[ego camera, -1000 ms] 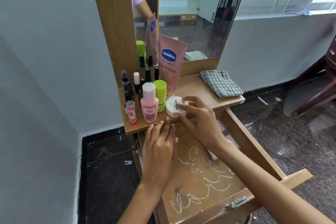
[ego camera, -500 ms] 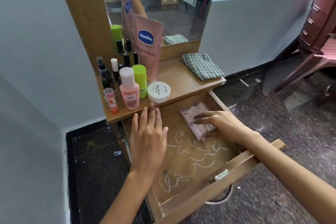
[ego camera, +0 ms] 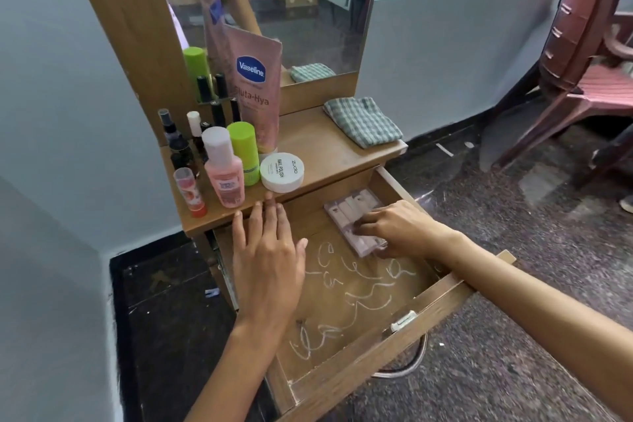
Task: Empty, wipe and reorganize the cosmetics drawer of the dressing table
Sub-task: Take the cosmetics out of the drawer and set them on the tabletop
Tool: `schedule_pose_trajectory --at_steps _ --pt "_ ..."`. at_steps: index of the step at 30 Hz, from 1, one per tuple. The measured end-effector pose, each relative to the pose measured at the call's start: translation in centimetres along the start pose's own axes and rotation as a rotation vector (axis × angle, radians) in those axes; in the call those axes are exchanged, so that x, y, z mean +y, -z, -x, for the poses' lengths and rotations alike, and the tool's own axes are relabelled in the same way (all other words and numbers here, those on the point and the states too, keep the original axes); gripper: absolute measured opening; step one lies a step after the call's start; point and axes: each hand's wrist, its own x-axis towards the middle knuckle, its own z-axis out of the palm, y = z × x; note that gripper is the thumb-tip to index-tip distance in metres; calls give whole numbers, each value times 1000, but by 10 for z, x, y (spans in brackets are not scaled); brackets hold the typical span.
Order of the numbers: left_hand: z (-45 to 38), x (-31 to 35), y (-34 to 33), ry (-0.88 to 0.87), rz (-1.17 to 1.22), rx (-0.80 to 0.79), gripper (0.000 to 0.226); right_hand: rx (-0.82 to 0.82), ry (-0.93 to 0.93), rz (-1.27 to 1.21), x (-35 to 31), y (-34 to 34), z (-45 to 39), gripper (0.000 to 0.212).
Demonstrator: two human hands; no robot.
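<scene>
Drawer (ego camera: 424,315) of a dressing table pulled wide open, white squiggles smeared across its wooden floor. Right hand (ego camera: 400,229) down inside near the back right corner, fingers (ego camera: 363,224) curled onto a pink compartmented case (ego camera: 349,212). Left hand (ego camera: 270,257) flat, fingers together, tips at the counter (ego camera: 329,144) edge. Above: Vaseline tube (ego camera: 257,89), nail polish remover tub (ego camera: 282,172), pink bottle (ego camera: 224,171), checked cloth (ego camera: 363,120).

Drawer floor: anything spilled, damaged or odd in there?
Yes. White squiggly streaks run across the drawer floor, like smeared cream or chalk, unwiped. The only item inside is the pale palette under the right hand.
</scene>
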Motion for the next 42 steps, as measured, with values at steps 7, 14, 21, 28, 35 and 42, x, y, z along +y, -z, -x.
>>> schedule_pose_trajectory --at_steps 7,14,21,28,35,42 --pt "0 2 1 12 -6 8 58 290 -26 -164 1 -2 22 38" --pt "0 3 1 13 5 30 57 472 -80 -117 -3 8 22 29" --pt "1 4 1 19 5 45 55 530 -20 -172 4 5 22 30" --pt "1 3 1 19 -3 61 56 596 -70 -199 -5 23 26 23" --pt "2 3 -1 15 -12 50 56 904 -52 -176 -21 88 42 17" --pt "2 2 -2 13 15 52 60 1045 -95 -79 2 89 -6 15"
